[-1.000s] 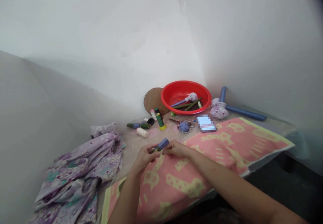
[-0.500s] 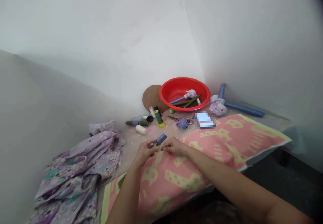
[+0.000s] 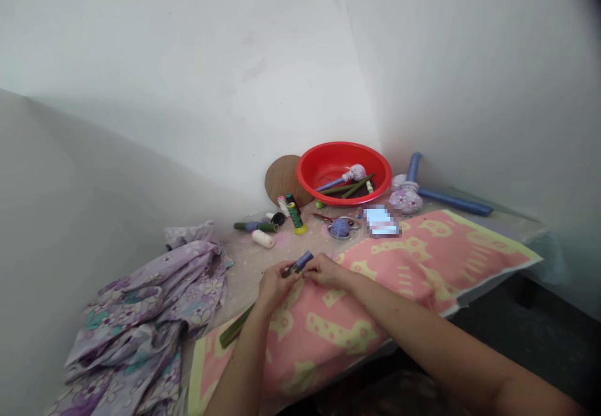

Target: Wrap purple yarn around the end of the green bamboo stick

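In the head view, the person's left hand [image 3: 277,288] and right hand [image 3: 326,272] are together above the edge of a pink towel [image 3: 375,322] with yellow pattern. Between them is a short stick wrapped with blue-purple material [image 3: 300,264], and its lower part looks dark green. The fingers [image 3: 287,272] of the left hand are closed on the lower end, and the fingers [image 3: 315,264] of the right hand pinch it near the wrapped part, so both hands are grasping it. It is held in the air just above the towel.

A dark green stick [image 3: 236,325] lies beside the left forearm, on the towel edge. To the left of the arms is a heap of lilac flowered cloth [image 3: 141,322]. Farther forward, the speckled bench [image 3: 244,266] carries a white thread spool [image 3: 263,238], a green thread spool on a yellow base [image 3: 295,219], a pair of scissors [image 3: 323,218] and a blue ball of thread [image 3: 340,229]. Behind them stands a red basin [image 3: 344,159] with green sticks [image 3: 350,187] inside, and a round cardboard disc [image 3: 280,181] leans beside it. On the right are long blue rolls [image 3: 453,202] and a lilac flowered bundle [image 3: 406,200]. One flat item [image 3: 381,221] is blurred, so I cannot tell what it is.
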`<state>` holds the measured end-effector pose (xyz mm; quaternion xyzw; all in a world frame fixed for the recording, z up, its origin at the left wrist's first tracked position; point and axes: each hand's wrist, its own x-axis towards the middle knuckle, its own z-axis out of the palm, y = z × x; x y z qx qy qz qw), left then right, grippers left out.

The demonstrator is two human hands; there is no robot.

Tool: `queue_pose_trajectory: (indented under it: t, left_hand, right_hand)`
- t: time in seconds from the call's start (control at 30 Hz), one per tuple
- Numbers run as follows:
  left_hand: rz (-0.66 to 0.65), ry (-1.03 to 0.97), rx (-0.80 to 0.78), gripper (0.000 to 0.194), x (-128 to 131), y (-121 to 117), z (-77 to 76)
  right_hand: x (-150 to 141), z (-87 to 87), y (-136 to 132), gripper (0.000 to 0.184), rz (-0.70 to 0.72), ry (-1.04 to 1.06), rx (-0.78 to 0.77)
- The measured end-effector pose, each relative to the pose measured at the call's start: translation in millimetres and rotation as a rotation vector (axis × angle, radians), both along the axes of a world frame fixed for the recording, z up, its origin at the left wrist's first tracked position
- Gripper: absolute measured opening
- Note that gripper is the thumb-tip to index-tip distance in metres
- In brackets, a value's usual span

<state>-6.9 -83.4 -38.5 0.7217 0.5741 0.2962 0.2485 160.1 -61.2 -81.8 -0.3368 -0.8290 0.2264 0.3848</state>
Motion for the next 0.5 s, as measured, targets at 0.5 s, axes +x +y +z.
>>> queue_pose_trajectory:
  t: [0.5]
  left_hand:
    - [-0.025, 0.345, 0.112, 0.035, 2.0, -9.1, -1.7]
  right_hand:
    - [0.2, 7.7, -6.7, 0.019, -0.075, -0.15, 0.093]
